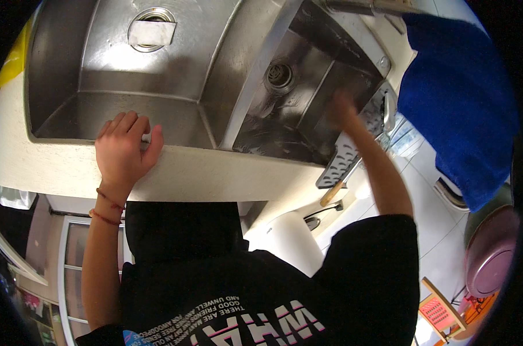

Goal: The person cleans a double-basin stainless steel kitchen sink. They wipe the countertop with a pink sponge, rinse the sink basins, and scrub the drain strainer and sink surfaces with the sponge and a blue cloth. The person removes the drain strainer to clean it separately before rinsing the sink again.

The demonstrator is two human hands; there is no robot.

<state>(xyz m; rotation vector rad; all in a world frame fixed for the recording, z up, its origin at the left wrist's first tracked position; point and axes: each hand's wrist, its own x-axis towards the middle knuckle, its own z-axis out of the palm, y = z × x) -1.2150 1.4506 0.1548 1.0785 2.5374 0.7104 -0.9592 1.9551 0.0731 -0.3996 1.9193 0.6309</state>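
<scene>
A steel double sink point(247, 81) is set in a pale counter. My left hand point(126, 147) rests at the front edge of the left basin, fingers curled over the sink rim and the thumb held apart. Reaching into the right basin, my right hand point(343, 109) is near its right wall. Motion smears its fingers, so I cannot tell whether it holds anything. Wet streaks shine on the floor of the right basin, around its round drain point(279, 75). In the left basin, a pale rectangular piece point(152, 33) lies across the drain.
Right of the sink hang a perforated grey rack point(343, 158) and a wooden-handled utensil point(332, 193). A blue towel point(457, 104) hangs at the far right, above a purple basin point(492, 254). A white cylinder point(287, 239) stands below the counter. Yellow material point(10, 66) lies at the left.
</scene>
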